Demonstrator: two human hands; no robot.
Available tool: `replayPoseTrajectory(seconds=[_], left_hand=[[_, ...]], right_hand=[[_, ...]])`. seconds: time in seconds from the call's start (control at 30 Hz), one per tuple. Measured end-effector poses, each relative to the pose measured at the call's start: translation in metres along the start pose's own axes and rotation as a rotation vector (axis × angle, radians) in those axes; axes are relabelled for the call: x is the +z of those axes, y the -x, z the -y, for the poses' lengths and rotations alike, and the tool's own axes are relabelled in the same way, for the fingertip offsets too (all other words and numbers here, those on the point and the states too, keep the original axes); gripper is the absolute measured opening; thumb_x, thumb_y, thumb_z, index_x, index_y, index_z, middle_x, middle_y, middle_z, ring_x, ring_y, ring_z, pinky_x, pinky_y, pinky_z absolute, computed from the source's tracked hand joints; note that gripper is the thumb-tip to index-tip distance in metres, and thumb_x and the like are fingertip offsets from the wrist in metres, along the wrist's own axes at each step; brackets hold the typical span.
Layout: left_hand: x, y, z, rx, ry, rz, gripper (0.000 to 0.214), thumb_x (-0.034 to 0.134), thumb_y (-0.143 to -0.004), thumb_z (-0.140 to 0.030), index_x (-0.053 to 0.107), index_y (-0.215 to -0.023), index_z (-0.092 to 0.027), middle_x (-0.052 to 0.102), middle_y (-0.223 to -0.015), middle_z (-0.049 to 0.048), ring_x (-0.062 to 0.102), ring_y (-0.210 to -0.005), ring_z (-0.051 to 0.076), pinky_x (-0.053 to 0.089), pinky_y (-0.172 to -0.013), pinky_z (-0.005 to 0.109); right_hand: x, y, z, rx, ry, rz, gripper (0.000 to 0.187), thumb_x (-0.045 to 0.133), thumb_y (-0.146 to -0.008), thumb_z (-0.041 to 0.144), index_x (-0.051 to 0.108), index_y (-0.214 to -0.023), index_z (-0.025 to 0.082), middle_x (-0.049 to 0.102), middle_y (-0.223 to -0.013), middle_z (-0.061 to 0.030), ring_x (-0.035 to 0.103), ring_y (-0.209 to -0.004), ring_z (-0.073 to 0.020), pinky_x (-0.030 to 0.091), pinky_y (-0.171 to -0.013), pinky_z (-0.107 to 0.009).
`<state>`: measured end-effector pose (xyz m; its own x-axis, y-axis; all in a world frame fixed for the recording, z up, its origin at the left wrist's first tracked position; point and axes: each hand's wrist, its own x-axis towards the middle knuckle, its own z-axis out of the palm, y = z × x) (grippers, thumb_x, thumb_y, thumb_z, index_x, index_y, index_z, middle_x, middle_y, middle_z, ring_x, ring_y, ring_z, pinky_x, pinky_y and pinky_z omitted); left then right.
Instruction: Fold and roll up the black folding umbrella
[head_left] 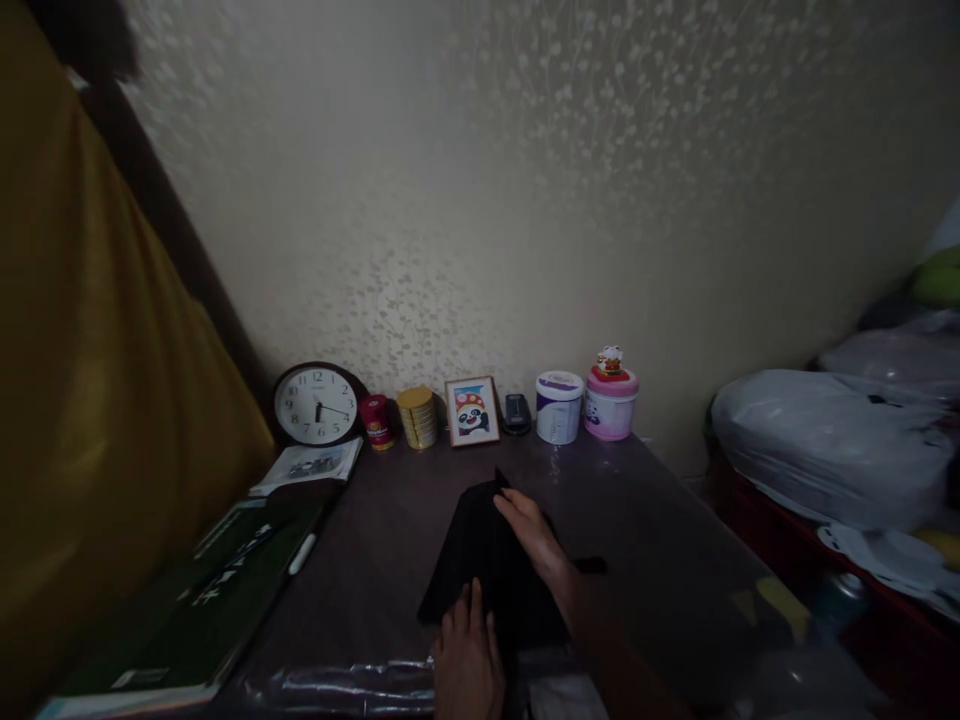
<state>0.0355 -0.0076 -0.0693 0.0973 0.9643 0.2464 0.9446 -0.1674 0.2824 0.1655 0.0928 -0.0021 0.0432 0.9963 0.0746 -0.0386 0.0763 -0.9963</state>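
A black fabric item (480, 540) lies on the dark table in front of me, wide at the near side and narrower at the far end. Its exact kind cannot be made out in the dim light. My left hand (469, 650) rests on its near part with the fingers stretched out flat. At the far end, my right hand (532, 530) pinches the fabric between thumb and fingers, and a small pointed fold stands up there. A short dark strap-like piece (591, 565) sticks out to the right beyond my right wrist.
Along the wall stand a clock (317, 405), a red tin (376, 422), a gold tin (417, 416), a framed panda picture (472, 411), a small dark device (517, 413), a white-purple tub (559, 408) and a pink tub (611, 405). Dark green folders (202, 590) lie left; plastic-wrapped bundles (832, 440) right.
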Motion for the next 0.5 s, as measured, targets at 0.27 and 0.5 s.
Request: replayPoseTrajectory(seconds=[0.27,0.5], left_hand=[[0.014,0.0,0.017,0.015,0.064,0.038,0.039,0.025,-0.086,-0.021,0.062,-0.097,-0.015,0.06,-0.111,0.0094,0.053,-0.103,0.021,0.04,-0.086,0.034],[0.013,0.017,0.001,-0.229,0.305,-0.134,0.048,0.031,-0.086,-0.036,0.041,-0.123,-0.007,0.056,-0.116,0.0154,0.056,-0.102,0.02,0.045,-0.081,0.03]], right_hand=[[0.028,-0.013,-0.01,0.119,0.271,0.027,0.048,0.05,-0.075,0.037,0.052,-0.115,0.01,0.063,-0.103,-0.011,0.058,-0.096,-0.0209,0.041,-0.084,-0.031],[0.034,-0.018,-0.017,0.093,0.491,0.06,0.047,0.047,-0.077,0.034,0.051,-0.115,0.007,0.064,-0.099,-0.0131,0.06,-0.09,-0.0207,0.043,-0.077,-0.03]])
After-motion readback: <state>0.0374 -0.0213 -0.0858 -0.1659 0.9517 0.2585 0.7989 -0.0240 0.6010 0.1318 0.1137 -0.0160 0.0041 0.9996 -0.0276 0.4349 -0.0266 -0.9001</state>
